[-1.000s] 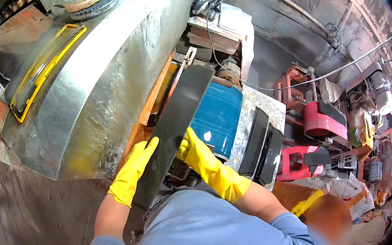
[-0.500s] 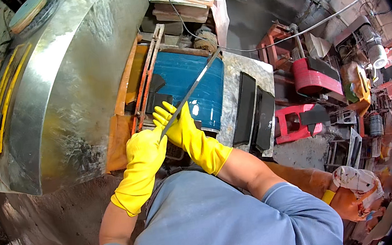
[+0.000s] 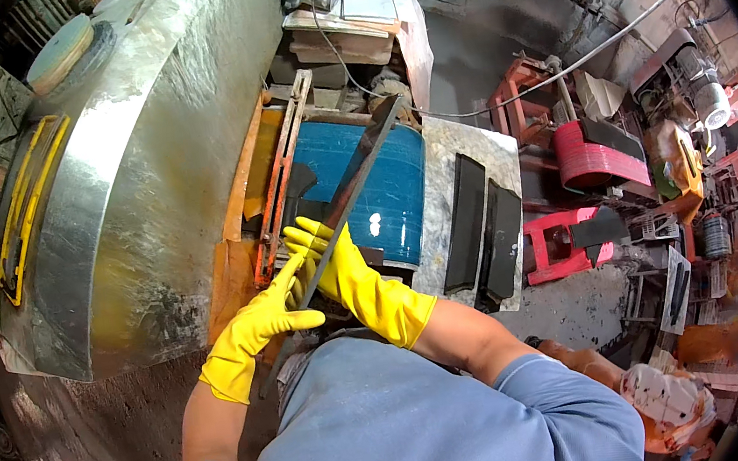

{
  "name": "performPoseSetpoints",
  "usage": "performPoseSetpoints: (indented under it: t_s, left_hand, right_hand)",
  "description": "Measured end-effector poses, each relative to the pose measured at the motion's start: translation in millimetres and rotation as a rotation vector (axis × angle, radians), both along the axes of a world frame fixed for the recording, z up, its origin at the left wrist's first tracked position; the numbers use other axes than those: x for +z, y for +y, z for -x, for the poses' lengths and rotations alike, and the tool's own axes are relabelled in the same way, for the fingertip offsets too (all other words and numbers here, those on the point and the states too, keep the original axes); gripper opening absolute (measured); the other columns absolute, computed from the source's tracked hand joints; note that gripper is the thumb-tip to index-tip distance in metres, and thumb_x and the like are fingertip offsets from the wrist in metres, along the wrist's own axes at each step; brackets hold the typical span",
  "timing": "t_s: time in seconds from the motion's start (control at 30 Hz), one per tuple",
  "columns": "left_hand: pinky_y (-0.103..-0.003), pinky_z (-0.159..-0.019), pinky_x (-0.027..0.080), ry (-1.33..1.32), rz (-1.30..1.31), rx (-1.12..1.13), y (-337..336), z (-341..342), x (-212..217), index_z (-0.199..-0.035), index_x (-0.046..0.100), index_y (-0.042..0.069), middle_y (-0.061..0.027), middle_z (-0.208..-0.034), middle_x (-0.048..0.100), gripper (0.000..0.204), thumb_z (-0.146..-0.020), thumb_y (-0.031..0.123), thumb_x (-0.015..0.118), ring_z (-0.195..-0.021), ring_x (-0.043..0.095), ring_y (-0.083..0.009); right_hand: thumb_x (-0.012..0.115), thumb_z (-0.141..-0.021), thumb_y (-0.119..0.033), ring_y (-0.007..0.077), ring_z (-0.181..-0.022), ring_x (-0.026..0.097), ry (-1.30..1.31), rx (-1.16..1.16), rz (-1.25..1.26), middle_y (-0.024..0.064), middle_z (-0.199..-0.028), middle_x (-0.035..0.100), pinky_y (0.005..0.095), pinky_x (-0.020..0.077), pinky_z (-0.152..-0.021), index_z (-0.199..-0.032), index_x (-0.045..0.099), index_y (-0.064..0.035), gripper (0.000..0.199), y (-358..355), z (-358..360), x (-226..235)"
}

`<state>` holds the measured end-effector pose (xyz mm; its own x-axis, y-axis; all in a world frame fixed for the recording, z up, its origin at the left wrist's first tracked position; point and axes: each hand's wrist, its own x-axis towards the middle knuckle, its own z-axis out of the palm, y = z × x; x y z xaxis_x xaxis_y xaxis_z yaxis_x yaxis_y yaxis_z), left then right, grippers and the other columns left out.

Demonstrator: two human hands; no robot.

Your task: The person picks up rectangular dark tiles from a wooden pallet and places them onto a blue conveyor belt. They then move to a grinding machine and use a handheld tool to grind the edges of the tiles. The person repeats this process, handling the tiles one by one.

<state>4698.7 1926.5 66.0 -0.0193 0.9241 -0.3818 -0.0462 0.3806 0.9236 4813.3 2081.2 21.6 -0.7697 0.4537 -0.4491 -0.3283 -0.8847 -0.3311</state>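
Observation:
A long, flat, dark blade-like strip (image 3: 347, 198) slants between my hands, from near my waist up over a wet blue curved surface (image 3: 392, 194). My right hand (image 3: 347, 276), in a yellow rubber glove, supports the strip, its fingers extending past the strip's left side. My left hand (image 3: 256, 329), gloved the same way, has its thumb spread and its straight fingers against or just beside the strip near my right fingers. Exact contact there is hard to make out. To the right, dark flat pieces (image 3: 465, 222) lie on a pale, stained board (image 3: 441, 140).
A large curved metal housing (image 3: 147, 196) rises on the left, beside an orange-red metal bar (image 3: 286, 176). Stacked slabs (image 3: 343, 45) stand at the back. On the right are a pink stool (image 3: 546, 248), a pink drum (image 3: 594, 156) and another person (image 3: 661, 397).
The strip has rolled to show more of its broad face, and its lower end now reaches past my left hand. My left hand has opened, its thumb spreading.

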Motion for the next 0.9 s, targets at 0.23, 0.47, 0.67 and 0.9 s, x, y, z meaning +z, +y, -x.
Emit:
performPoseSetpoints:
  t_s: [0.23,0.47,0.67,0.9]
  left_hand:
    - [-0.038,-0.122,0.036,0.022,-0.161,0.276,-62,22,-25,-0.166,0.035,0.002,-0.0167,-0.162,0.048,0.110,-0.078,0.030,0.094,-0.151,0.043,-0.0248]
    - [-0.042,-0.118,0.042,0.391,-0.112,0.365,-156,24,-45,-0.163,0.042,0.005,-0.0251,-0.151,0.059,0.108,-0.075,0.040,0.092,-0.141,0.056,-0.0352]
    - [-0.033,-0.113,0.043,0.221,0.002,0.508,-209,17,-48,-0.163,0.042,0.002,-0.0206,-0.149,0.060,0.108,-0.074,0.034,0.094,-0.135,0.059,-0.0262]
    - [-0.038,-0.122,0.035,0.170,0.038,0.523,-213,27,-43,-0.164,0.039,0.001,-0.0263,-0.160,0.051,0.108,-0.076,0.032,0.093,-0.149,0.048,-0.0318]
  right_hand:
    - [0.066,-0.106,-0.021,0.0233,-0.116,0.064,-0.393,-0.146,-1.060,0.0139,-0.131,0.068,0.0375,0.0527,-0.101,-0.146,0.057,-0.0020,0.044,47,13,-9]
    - [0.066,-0.104,-0.005,0.0218,-0.124,0.067,-0.161,-0.082,-1.584,0.0122,-0.132,0.073,0.0348,0.0487,-0.111,-0.140,0.065,0.0000,0.037,54,41,187]
    - [0.076,-0.091,-0.001,0.0308,-0.085,0.076,0.298,0.107,-2.563,0.0169,-0.105,0.079,0.0343,0.0579,-0.074,-0.123,0.076,-0.0054,0.032,-21,157,343]
    - [0.075,-0.092,-0.029,0.0314,-0.109,0.070,0.651,0.165,-3.316,0.0061,-0.108,0.076,0.0495,0.0524,-0.100,-0.119,0.076,-0.0193,0.029,-35,321,361]
